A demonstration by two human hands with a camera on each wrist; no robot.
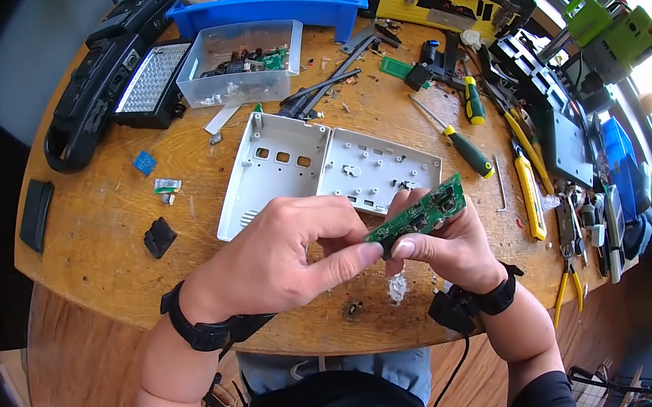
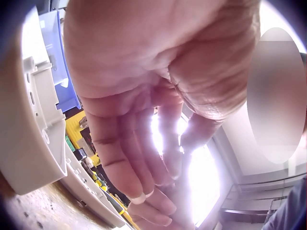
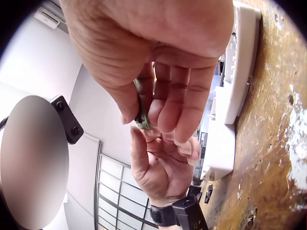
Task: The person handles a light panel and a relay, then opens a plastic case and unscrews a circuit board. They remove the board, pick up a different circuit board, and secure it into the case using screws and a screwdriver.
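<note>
A narrow green circuit board (image 1: 424, 215) with small dark parts is held up over the near edge of the workbench. My right hand (image 1: 457, 250) grips it between thumb and fingers, the thumb lying along its lower edge. At the board's left end, the thumb and fingers of my left hand (image 1: 287, 250) pinch close to the right thumb. Only the board's end (image 3: 143, 122) shows in the right wrist view; in the left wrist view my fingers hide it. Just beyond the hands lies an opened white plastic housing (image 1: 375, 166), its two halves side by side.
A clear bin (image 1: 237, 92) of scrap parts stands behind the housing, with a blue tray (image 1: 276, 12) and a yellow toolbox (image 1: 432, 8) farther back. Screwdrivers (image 1: 467, 150), a yellow cutter (image 1: 529, 197) and pliers (image 1: 570, 274) lie right. Left is a black clip (image 1: 158, 238).
</note>
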